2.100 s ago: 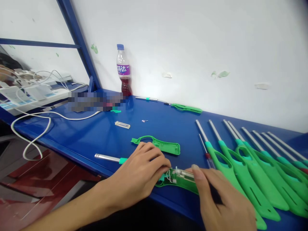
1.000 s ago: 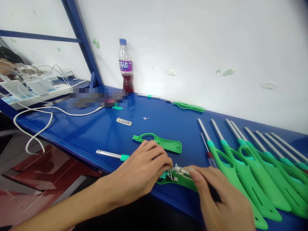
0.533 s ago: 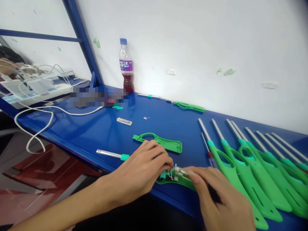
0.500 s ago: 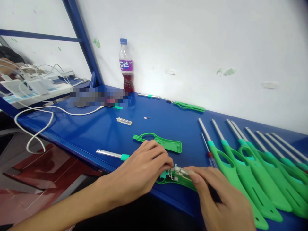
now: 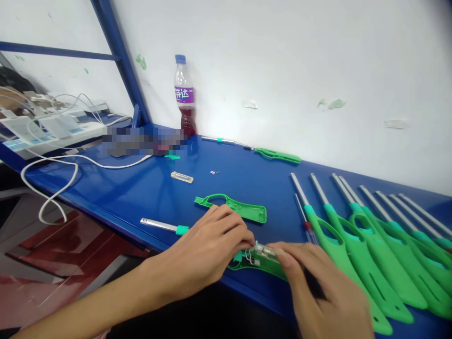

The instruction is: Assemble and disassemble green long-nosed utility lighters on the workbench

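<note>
Near the table's front edge, my right hand (image 5: 325, 285) pinches a clear fuel tank (image 5: 266, 252) between thumb and fingers. The tank lies over an opened green lighter shell (image 5: 273, 268), with white wires (image 5: 249, 255) and a teal trigger part beside it. My left hand (image 5: 215, 249) is closed over the shell's front end, its fingertips at the tank's valve end; its grip is partly hidden. Behind my left hand lies the other green shell half (image 5: 249, 213). A metal lighter barrel with a teal collar (image 5: 182, 230) extends from behind that hand.
Several assembled green lighters (image 5: 383, 263) lie at right, beside a screwdriver (image 5: 310, 230). A loose clear tank (image 5: 182, 177) and tiny parts (image 5: 213, 172) lie mid-table. Farther back are a bottle (image 5: 184, 96) and another lighter half (image 5: 278, 155). White cables (image 5: 76, 165) cross the left.
The clear tank's valve end has tilted slightly beside my left fingertips. Both hands keep nearly the same place and grip.
</note>
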